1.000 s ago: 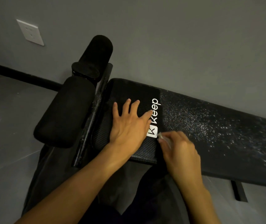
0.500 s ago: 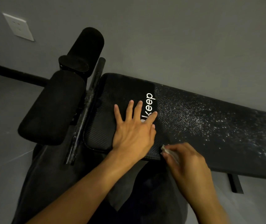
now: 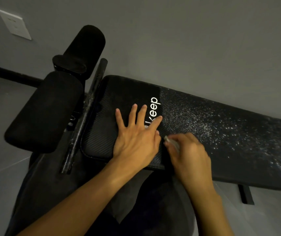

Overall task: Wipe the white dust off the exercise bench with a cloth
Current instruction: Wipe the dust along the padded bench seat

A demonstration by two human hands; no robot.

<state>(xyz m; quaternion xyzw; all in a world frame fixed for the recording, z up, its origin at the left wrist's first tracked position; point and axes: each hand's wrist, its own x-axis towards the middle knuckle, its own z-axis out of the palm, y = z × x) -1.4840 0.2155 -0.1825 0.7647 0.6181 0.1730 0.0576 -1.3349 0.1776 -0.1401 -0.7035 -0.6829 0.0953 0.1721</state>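
Here left hand [image 3: 134, 142] presses bench [image 3: 221, 150]; right hand [image 3: 190, 154] clutches cloth [image 3: 171, 142].

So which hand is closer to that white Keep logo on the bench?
Left. The left hand lies flat with fingertips covering part of the Keep logo; the right hand sits beside it, toward the near edge.

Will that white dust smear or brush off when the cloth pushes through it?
The dust looks like loose dry specks, so it probably brushes off. The ribbed bench may trap some. The cloth looks small, bunched in the right hand.
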